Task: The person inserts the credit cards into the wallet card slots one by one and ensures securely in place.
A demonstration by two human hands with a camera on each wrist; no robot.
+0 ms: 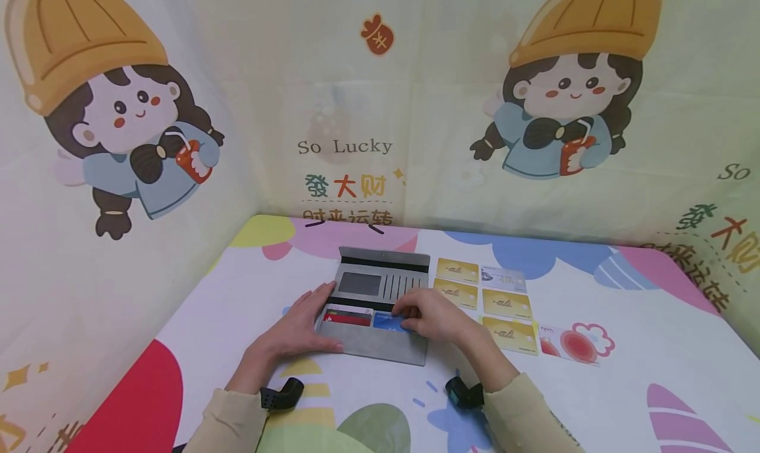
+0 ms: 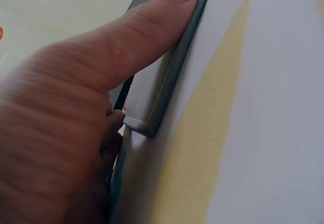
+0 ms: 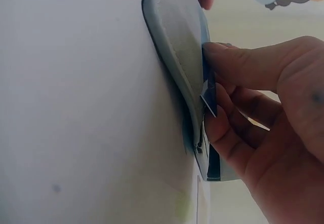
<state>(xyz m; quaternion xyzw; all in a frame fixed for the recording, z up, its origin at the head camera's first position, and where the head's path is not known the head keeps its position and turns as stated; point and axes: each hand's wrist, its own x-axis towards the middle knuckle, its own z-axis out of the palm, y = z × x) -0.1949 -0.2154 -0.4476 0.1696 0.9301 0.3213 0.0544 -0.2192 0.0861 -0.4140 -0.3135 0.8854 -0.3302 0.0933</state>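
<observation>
On a white tabletop [image 1: 225, 334] with bright printed shapes, before a cartoon-printed cloth [image 1: 344, 97]: an unfolded grey wallet [image 1: 380, 304]. Clamped on its left edge with the left hand [image 1: 297, 326], thumb across the near pocket [image 1: 380, 346]; pinching a blue card [image 1: 388, 322] at that pocket's mouth with the right hand [image 1: 433, 314]. Best to keep the wallet pressed down, hold the card square to the slot, and avoid creasing it or snagging the neighbouring red-and-black card [image 1: 348, 318]. To count: one wallet; two pocketed cards visible, perhaps more behind; rightward, six loose cards [image 1: 506, 304], namely four gold, one silver [image 1: 503, 279], one pink-and-white [image 1: 569, 345].
</observation>
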